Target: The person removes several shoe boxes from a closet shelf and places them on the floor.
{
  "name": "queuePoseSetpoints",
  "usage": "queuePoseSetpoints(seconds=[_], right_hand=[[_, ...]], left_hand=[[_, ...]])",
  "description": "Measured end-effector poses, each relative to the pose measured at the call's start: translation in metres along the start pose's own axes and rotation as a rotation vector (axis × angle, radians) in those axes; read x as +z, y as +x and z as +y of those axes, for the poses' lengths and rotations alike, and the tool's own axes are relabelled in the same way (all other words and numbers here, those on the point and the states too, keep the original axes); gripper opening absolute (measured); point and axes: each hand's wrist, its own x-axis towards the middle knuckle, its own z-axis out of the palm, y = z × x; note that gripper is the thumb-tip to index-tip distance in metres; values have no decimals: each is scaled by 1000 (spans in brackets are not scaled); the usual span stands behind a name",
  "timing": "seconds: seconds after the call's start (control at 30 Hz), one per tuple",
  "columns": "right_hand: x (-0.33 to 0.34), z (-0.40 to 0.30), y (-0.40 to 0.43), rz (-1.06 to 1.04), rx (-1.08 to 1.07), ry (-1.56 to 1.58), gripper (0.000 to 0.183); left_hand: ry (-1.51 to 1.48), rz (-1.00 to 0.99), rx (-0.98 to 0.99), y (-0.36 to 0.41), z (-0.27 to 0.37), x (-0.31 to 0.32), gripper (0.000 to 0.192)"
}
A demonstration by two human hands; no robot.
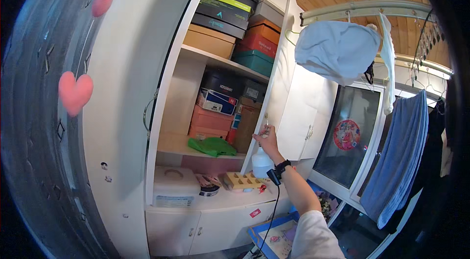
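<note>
My right hand (268, 141) reaches up to the metal handle on the edge of a white cabinet door (283, 61), its fingers around the handle's lower part. A black band with a cabled device sits on that wrist. Just below the hand, a white and pale blue bottle (261, 163) stands on the counter, its top partly covered by the fingers. The door stands open beside shelves of stacked shoe boxes (213, 116). A green plastic bag (212, 147) lies on the middle shelf. My left hand is out of view.
On the counter are a lidded white plastic box (174, 185) and a yellow compartment tray (244, 181). A blue-edged board (275, 235) lies low in front. A blue towel (398, 160) and pale clothing (336, 50) hang at the right. Pink hearts (75, 92) hang at the left.
</note>
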Motion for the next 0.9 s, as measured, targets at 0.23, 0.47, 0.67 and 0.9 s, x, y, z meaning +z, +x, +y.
queuePoseSetpoints(seconds=[0.23, 0.47, 0.67, 0.9], right_hand=[[-7, -5, -7, 41, -45, -55, 66], [-22, -1, -14, 75, -77, 28, 67], [-30, 4, -15, 89, -92, -14, 66], [-18, -3, -18, 78, -29, 58, 67]], left_hand=[[30, -40, -12, -1, 4, -4, 29], [22, -42, -1, 5, 14, -1, 27], [68, -87, -49, -8, -6, 20, 27], [154, -295, -219, -23, -16, 35, 25]])
